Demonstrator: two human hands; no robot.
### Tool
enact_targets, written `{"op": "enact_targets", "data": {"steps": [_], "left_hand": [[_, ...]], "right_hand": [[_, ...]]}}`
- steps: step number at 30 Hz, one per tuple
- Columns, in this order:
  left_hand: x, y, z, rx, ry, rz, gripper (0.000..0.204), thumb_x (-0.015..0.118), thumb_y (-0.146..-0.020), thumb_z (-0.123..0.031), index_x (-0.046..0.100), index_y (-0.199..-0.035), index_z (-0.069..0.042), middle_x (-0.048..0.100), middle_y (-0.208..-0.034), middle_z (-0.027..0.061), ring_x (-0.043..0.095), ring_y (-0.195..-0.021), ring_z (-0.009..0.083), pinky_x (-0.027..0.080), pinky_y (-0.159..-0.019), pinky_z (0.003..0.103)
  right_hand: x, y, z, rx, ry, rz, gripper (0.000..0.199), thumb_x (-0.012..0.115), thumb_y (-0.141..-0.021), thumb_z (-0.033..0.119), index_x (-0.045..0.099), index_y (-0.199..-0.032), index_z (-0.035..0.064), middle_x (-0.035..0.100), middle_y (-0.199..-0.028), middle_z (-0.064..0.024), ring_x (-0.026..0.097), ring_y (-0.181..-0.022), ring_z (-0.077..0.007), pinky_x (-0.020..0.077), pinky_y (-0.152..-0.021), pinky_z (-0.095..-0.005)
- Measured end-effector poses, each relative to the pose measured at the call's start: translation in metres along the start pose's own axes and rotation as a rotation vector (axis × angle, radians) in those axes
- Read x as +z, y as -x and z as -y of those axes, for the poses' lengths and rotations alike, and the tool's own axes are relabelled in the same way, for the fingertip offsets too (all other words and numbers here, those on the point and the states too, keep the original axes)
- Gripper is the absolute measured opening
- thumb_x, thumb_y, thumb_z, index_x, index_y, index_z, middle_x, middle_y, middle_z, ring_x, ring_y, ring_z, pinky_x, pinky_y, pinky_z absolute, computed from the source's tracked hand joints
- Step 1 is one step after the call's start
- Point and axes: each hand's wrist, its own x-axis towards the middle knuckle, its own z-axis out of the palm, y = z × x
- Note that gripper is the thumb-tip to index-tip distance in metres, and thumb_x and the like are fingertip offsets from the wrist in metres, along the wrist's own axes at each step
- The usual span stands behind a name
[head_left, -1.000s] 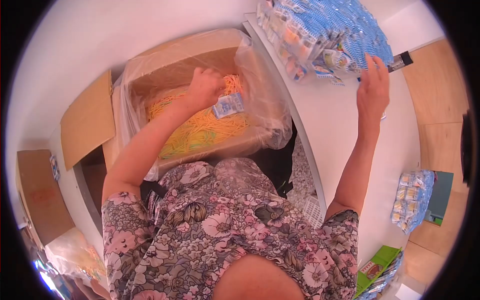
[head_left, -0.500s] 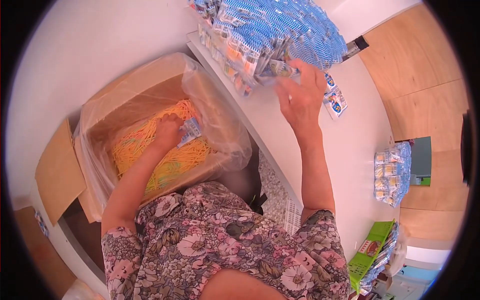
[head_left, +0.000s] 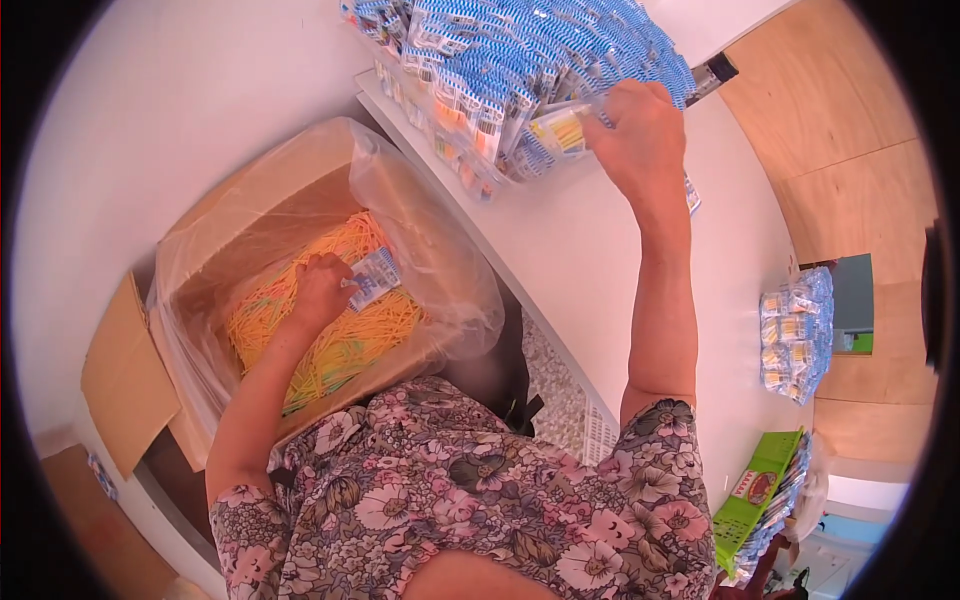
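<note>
My left hand [head_left: 320, 290] is down in a cardboard box [head_left: 250, 215] lined with clear plastic, resting on a heap of yellow and orange strands [head_left: 340, 335]. It holds a small blue and white packet [head_left: 375, 277]. My right hand [head_left: 640, 135] reaches up over the white table [head_left: 600, 260] and grips a clear packet with yellow contents [head_left: 560, 130], at the edge of a big pile of blue and white packets [head_left: 520, 60].
A smaller stack of packets [head_left: 795, 335] lies at the table's right side. Green boxes [head_left: 760, 495] sit at the lower right. A white perforated basket [head_left: 575, 405] is under the table edge. A loose cardboard flap [head_left: 125, 375] hangs left of the box.
The view has swung, so the box sits lower left. My right hand came down from the far pile edge and now holds a clear packet. My left hand stays in the strands.
</note>
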Motion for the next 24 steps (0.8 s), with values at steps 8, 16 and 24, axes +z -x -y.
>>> {"op": "enact_targets", "data": {"steps": [8,16,24], "left_hand": [[-0.007,-0.003,-0.004,0.018,0.003,-0.007,0.017,0.074,-0.069,-0.016,0.065,-0.083,-0.01,0.059,-0.092,0.0055,0.053,-0.096,0.0261,0.035,-0.086,0.045],[-0.006,0.001,0.002,0.002,0.021,-0.014,0.016,0.074,-0.067,-0.016,0.066,-0.08,-0.01,0.06,-0.089,0.0045,0.053,-0.094,0.026,0.035,-0.083,0.044],[-0.006,0.001,-0.004,0.055,-0.013,-0.017,0.017,0.073,-0.068,-0.015,0.065,-0.082,-0.01,0.06,-0.087,0.0049,0.054,-0.093,0.026,0.037,-0.08,0.044]], "right_hand": [[0.01,-0.014,0.012,-0.111,0.099,-0.06,0.013,0.059,-0.062,0.012,0.058,-0.062,-0.0003,0.059,-0.07,-0.0138,0.056,-0.074,-0.0315,0.0448,-0.061,-0.0408],[-0.019,-0.017,0.007,0.097,0.072,0.008,0.016,0.06,-0.061,0.015,0.054,-0.058,0.0005,0.057,-0.067,-0.016,0.055,-0.069,-0.0325,0.043,-0.059,-0.0424],[0.02,-0.008,0.003,-0.104,0.003,-0.161,0.016,0.064,-0.064,0.012,0.053,-0.058,0.0027,0.055,-0.065,-0.0105,0.054,-0.072,-0.0298,0.0412,-0.061,-0.0409]]}}
